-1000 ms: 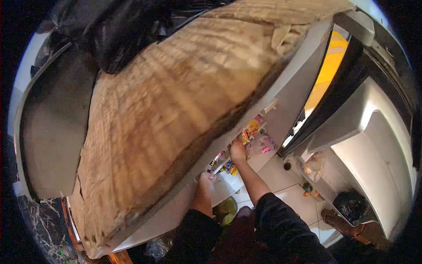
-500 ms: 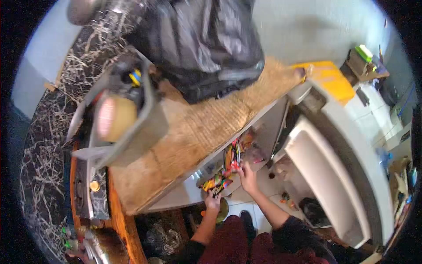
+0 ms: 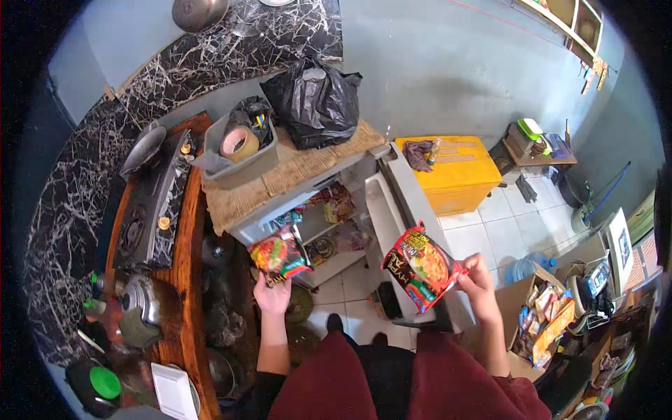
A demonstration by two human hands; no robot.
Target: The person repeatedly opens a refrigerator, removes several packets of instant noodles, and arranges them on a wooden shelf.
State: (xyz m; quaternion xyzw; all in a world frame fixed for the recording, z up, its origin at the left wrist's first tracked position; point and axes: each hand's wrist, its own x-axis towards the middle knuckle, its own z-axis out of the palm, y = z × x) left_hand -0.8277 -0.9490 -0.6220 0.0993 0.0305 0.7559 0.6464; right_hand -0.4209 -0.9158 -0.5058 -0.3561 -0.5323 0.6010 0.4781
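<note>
The left hand point(image 3: 271, 297), fingers closed, grips the near edge of a red-and-black plastic noodle packet point(image 3: 281, 256) just beyond it; the right hand point(image 3: 477, 288) pinches a second red-and-black plastic packet point(image 3: 421, 270), extending left from its fingertips.

One camera sits on the person's head. It looks forward and down, so the person's own legs point(image 3: 329, 374) are at six o'clock. The left hand point(image 3: 273, 294), at seven o'clock, and the right hand point(image 3: 477, 287), at four o'clock, are quite near it. The open fridge door point(image 3: 382, 199), near the middle, is farther. The wall point(image 3: 434, 77) at one o'clock is farther still.
</note>
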